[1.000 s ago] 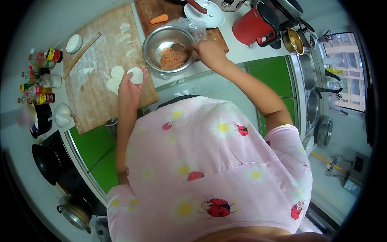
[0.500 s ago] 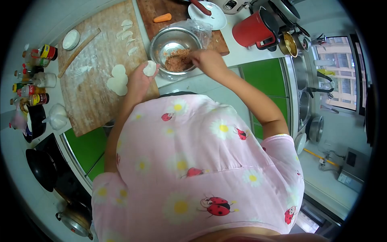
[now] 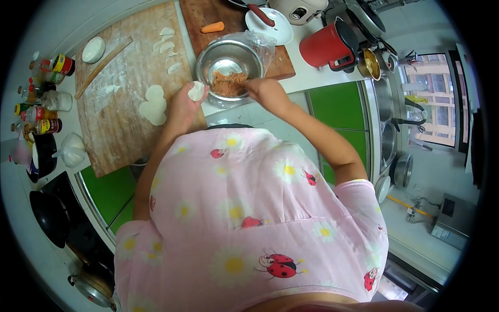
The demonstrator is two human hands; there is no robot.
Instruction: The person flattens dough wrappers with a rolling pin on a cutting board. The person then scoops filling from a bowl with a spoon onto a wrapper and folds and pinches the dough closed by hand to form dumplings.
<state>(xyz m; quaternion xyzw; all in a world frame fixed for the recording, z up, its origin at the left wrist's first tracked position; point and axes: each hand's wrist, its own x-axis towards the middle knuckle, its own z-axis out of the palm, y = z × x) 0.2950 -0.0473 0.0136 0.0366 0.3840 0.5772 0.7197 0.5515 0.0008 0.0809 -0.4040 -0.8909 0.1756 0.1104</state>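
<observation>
Left hand (image 3: 183, 108) has neared the bowl (image 3: 207, 58), floury board (image 3: 115, 127) lying above green cabinets (image 3: 106, 193).

no legible text, bottle labels (image 3: 50, 126) too small and blurry

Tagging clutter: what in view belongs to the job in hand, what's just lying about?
Likely in the job:
- held dough round
- filling
- metal bowl
- loose dough rounds
- crescent dough pieces
- floured board
- rolling pin

Likely lying about:
- carrot
- red jug
- black wok
- bottles
</observation>
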